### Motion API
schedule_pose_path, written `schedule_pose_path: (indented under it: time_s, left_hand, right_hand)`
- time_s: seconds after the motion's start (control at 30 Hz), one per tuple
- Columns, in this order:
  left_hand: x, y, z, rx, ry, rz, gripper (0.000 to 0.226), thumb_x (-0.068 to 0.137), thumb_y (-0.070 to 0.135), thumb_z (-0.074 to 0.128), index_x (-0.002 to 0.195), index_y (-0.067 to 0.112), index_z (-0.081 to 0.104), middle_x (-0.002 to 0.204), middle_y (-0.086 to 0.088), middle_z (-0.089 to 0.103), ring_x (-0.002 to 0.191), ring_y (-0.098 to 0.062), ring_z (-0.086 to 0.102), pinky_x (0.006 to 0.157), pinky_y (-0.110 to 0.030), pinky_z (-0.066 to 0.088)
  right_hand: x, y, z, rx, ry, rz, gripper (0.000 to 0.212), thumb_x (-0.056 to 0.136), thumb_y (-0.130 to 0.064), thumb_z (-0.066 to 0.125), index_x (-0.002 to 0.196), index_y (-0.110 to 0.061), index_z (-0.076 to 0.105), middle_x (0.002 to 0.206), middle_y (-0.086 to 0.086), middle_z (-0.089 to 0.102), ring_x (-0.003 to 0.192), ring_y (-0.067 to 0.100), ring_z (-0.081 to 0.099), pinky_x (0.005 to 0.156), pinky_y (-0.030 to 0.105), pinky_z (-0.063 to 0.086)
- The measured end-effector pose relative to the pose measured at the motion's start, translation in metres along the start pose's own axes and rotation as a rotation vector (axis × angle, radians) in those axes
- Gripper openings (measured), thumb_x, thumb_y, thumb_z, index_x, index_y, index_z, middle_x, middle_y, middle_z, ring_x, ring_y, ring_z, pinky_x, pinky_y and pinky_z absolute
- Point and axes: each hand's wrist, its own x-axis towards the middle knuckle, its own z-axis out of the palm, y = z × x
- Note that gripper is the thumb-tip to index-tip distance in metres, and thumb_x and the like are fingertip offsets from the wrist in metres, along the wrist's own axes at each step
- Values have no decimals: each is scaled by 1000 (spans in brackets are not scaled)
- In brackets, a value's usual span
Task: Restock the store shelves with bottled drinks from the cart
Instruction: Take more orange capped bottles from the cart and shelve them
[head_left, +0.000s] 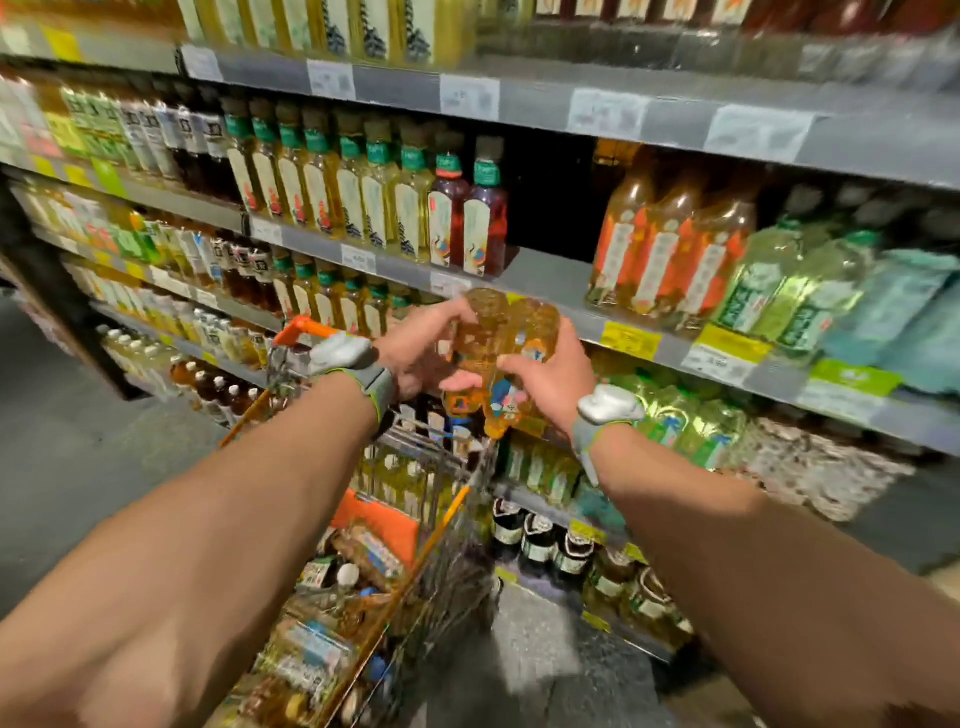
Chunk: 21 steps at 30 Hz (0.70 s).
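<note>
Left hand (415, 353) and right hand (551, 387) clamp amber bottles (506, 332) above the cart (428, 551); the dark shelf gap (545, 202) is unfilled, and I judge much stock remains.

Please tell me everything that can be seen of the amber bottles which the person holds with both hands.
The amber bottles are clear plastic, filled with golden-brown liquid, with a blue, white and orange label near the lower end. They form a tight cluster of at least two; blur hides the exact count. They are tilted, the wide ends apparently up toward the shelf, the narrow ends down. The left hand grips them from the left, the right hand from the right, above the cart.
</note>
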Motion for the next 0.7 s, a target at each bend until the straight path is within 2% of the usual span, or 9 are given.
schedule_pose_path:
  time_s: [0.07,0.13,0.27,0.33,0.4,0.47,0.53,0.6,0.7]
  left_hand:
    - [-1,-2,28,-46,-29,-13,44,100,56,49,104,16,66,101,-4,67,68,-21,73,64,-49,62]
    - [-2,-11,53,-23,-33,-11,66,99,68,40,121,13,69,114,-6,72,93,-25,73,83,-52,60]
    - [-5,-31,95,-36,-24,13,35,97,40,62,118,12,65,107,-11,66,88,-27,65,59,-35,56]
    - [-3,-36,112,-45,-50,80,18,93,24,66,110,17,68,103,-7,66,89,-26,63,66,-37,55]
    - [0,-36,126,-54,-77,157,35,93,2,61,124,17,66,116,-7,66,101,-31,62,77,-43,52]
    - [0,-35,136,-109,-112,136,74,88,-12,59,151,22,42,139,-13,56,119,-39,61,88,-53,55]
    - [-2,-36,140,-136,-114,79,92,83,-16,58,157,26,23,133,-20,61,112,-40,66,80,-55,59]
    - [-3,-36,144,-109,-150,56,77,78,-20,53,145,16,35,110,-18,70,87,-31,72,63,-45,60]
    - [-6,-33,149,-92,-197,65,59,72,-24,44,128,-5,52,105,-21,69,86,-33,71,72,-45,61]
  right_hand:
    - [-9,9,-24,205,-22,88,52,63,-24,73,113,-31,61,106,4,71,98,32,69,78,52,61]
    - [-19,16,-46,404,-31,146,31,66,-29,65,96,-36,67,105,6,68,100,35,66,63,41,63]
    - [-28,28,-81,543,42,212,45,76,-55,61,112,-29,69,122,3,68,113,27,64,92,52,56]
    - [-30,33,-96,550,136,152,28,81,-42,64,99,-22,69,101,-4,71,97,17,65,90,42,51]
    - [-30,35,-109,549,194,149,10,68,-26,65,77,-24,63,80,-8,63,89,17,59,86,40,44]
    - [-33,38,-119,570,220,170,25,51,-19,63,76,-24,59,85,-3,58,96,24,54,90,44,41]
    - [-32,39,-123,584,216,198,57,41,-19,64,97,-19,59,103,6,59,104,28,55,100,52,44]
    - [-35,38,-126,564,209,228,84,40,-18,63,124,-19,53,125,13,59,117,33,57,106,58,44]
    - [-35,33,-125,561,176,220,96,45,-17,61,140,-16,50,137,16,58,129,36,54,109,60,42]
